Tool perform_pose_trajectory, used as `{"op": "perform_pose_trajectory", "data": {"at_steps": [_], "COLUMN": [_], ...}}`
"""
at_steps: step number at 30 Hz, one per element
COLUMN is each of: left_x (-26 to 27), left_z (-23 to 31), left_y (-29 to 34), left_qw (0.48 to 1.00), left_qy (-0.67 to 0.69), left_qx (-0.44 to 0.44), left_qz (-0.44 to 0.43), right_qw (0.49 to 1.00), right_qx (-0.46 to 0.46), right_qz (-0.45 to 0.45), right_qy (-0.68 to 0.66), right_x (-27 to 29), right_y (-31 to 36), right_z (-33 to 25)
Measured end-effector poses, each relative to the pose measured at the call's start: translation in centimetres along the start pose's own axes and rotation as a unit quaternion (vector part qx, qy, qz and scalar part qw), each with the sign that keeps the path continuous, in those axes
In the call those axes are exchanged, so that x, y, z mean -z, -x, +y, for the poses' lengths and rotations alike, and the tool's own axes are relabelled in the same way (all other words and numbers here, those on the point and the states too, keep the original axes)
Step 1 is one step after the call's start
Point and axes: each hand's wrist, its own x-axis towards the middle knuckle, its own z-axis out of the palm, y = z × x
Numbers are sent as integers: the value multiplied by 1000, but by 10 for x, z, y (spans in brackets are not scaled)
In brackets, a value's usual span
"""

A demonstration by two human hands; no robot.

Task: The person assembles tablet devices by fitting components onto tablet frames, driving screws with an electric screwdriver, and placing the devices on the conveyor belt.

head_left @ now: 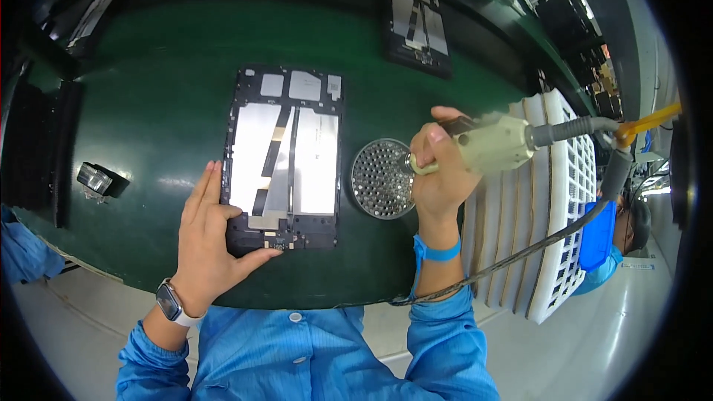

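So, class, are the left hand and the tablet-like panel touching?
Touching. The head view shows the left hand at the lower left corner of the tablet-like panel: a fingertip overlaps its black frame, thumb against its bottom edge.

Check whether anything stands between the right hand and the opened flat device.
Yes: a round dish lies on the green table, between the right hand, which holds a pale power tool, and the opened flat device. The view cannot settle whether the hand is high enough to clear it.
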Motion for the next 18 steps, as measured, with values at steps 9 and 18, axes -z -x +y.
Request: {"op": "perform_pose_trajectory", "data": {"at_steps": [9,18], "left_x": [-4,-6], "left_z": [-2,-3], "left_y": [2,1], "left_qw": [1000,1000], "left_qy": [10,14], "left_qx": [9,10], "left_qz": [21,26], "right_qw": [1000,1000], "right_qx": [9,-12], "right_qz": [7,18], "right_qy": [2,-23], "right_x": [5,1], "right_y": [-1,-1], "right_z": [1,2]}}
